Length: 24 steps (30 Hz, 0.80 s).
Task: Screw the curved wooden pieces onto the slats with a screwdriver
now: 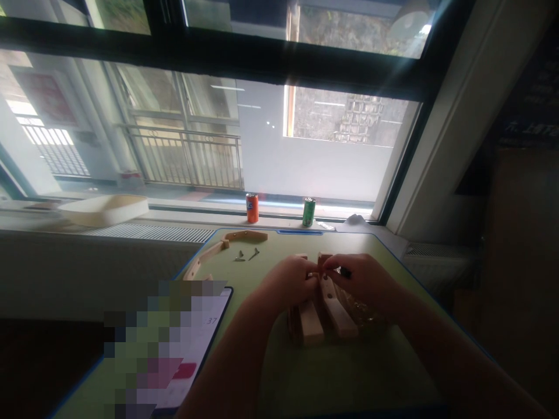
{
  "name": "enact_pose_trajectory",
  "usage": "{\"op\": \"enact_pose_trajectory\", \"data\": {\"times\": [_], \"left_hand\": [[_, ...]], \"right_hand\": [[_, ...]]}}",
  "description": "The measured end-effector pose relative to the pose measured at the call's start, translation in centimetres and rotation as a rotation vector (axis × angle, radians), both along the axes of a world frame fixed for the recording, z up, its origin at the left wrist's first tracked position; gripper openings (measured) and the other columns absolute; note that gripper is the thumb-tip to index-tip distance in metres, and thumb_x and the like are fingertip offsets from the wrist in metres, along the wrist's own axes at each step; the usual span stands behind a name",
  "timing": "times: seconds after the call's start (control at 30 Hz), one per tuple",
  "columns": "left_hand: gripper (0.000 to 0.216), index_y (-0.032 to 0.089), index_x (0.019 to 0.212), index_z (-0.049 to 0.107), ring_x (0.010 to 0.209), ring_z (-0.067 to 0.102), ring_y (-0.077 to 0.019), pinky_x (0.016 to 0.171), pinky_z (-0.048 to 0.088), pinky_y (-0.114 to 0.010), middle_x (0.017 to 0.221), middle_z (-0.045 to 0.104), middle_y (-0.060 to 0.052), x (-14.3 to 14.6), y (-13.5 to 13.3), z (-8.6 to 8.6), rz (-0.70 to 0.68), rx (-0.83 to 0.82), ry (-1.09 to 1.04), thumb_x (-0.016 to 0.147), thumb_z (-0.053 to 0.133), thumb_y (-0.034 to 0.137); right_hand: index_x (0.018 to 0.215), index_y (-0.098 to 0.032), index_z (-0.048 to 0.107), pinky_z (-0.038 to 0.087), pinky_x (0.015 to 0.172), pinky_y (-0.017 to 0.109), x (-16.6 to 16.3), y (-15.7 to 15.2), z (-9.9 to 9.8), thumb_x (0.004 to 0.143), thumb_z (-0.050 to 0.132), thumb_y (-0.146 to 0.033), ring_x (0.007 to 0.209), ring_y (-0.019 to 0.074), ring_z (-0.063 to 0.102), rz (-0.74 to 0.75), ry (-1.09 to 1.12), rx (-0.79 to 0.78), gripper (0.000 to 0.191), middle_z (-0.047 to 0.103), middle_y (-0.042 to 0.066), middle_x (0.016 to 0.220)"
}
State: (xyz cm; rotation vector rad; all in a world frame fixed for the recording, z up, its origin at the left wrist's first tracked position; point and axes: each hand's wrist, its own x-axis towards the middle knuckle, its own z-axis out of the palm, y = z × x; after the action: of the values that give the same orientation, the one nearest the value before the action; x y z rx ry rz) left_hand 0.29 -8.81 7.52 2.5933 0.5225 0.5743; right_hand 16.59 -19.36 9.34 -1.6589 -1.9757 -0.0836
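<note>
My left hand (292,282) is closed around the far part of a pale wooden piece (311,326). Beside it, a second wooden piece with drilled holes (338,314) slants across the table under my right hand (364,279). The fingers of that hand are pinched together near its holes, and a small dark object (345,271) shows between them, too little of it visible to name. Both hands meet close together over the wood, so their fingertips are partly hidden. A crinkled clear plastic bag (360,311) lies beneath my right wrist.
Several screws (248,255) and curved wooden parts (247,235) lie on the green table (244,273). A tablet (205,337) is at the left, partly blurred. An orange can (252,208), a green can (308,212) and a cream tray (105,210) stand on the windowsill.
</note>
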Motion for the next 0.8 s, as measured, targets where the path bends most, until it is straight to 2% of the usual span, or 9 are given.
{"op": "enact_pose_trajectory", "data": {"times": [0.13,0.3,0.47,0.8], "left_hand": [[0.028,0.026,0.091,0.070,0.068,0.052,-0.0121,0.063,0.040,-0.024,0.080,0.058,-0.002,0.04,0.16,-0.19,-0.008,0.014,0.012,0.079,0.044,0.030],[0.028,0.026,0.090,0.070,0.068,0.052,-0.0125,0.065,0.040,-0.025,0.078,0.058,-0.002,0.11,-0.02,-0.09,0.002,0.015,0.018,0.079,0.044,0.030],[0.028,0.022,0.086,0.071,0.070,0.053,-0.0134,0.066,0.040,-0.025,0.078,0.060,-0.003,0.14,-0.09,-0.14,0.012,-0.012,0.018,0.077,0.046,0.030],[0.026,0.025,0.083,0.072,0.065,0.050,-0.0122,0.061,0.037,-0.024,0.074,0.056,-0.002,0.16,0.03,-0.26,-0.010,0.036,-0.004,0.077,0.046,0.027]], "right_hand": [[0.093,-0.027,0.066,0.042,0.062,0.025,-0.10,-0.13,0.15,0.082,0.053,-0.029,0.069,0.0142,0.062,-0.044,-0.066,-0.032,0.017,0.070,-0.002,0.082],[0.093,-0.026,0.067,0.039,0.058,0.024,-0.06,-0.06,0.15,0.082,0.054,-0.029,0.066,0.0130,0.060,-0.055,-0.073,-0.051,0.017,0.069,-0.001,0.081],[0.091,-0.024,0.068,0.039,0.059,0.025,0.33,0.28,-0.23,0.081,0.056,-0.028,0.066,0.0131,0.060,0.009,-0.060,-0.044,0.016,0.069,0.000,0.079],[0.081,-0.021,0.067,0.037,0.056,0.024,0.18,0.29,-0.09,0.081,0.055,-0.028,0.062,0.0116,0.056,0.014,-0.083,-0.028,0.014,0.066,0.000,0.073]]}}
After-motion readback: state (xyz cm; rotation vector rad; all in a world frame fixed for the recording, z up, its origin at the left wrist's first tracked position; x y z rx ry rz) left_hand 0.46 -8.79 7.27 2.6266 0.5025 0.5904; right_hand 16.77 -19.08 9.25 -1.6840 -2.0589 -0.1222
